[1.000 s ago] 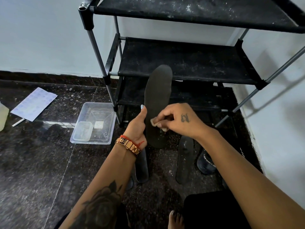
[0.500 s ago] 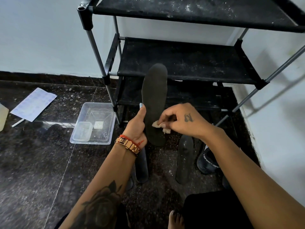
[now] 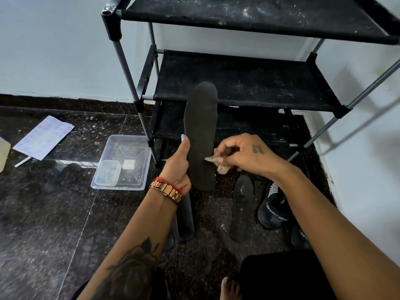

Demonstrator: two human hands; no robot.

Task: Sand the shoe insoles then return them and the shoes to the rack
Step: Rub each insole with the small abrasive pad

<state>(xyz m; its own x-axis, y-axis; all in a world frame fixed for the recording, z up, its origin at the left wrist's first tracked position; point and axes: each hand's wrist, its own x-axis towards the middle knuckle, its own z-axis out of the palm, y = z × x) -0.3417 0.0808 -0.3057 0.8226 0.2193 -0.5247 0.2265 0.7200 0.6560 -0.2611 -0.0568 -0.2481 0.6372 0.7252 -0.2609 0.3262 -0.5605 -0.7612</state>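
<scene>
Before the rack (image 3: 238,83), our left hand (image 3: 176,167) grips a dark, matte, upright insole (image 3: 200,135); our right hand (image 3: 240,152) pinches crumpled tan sandpaper (image 3: 218,164) against its lower edge.

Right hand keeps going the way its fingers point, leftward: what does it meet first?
The upright insole: the right hand pinches sandpaper already at its right edge. Just beyond is the left hand gripping that insole. Depth is uncertain.
</scene>
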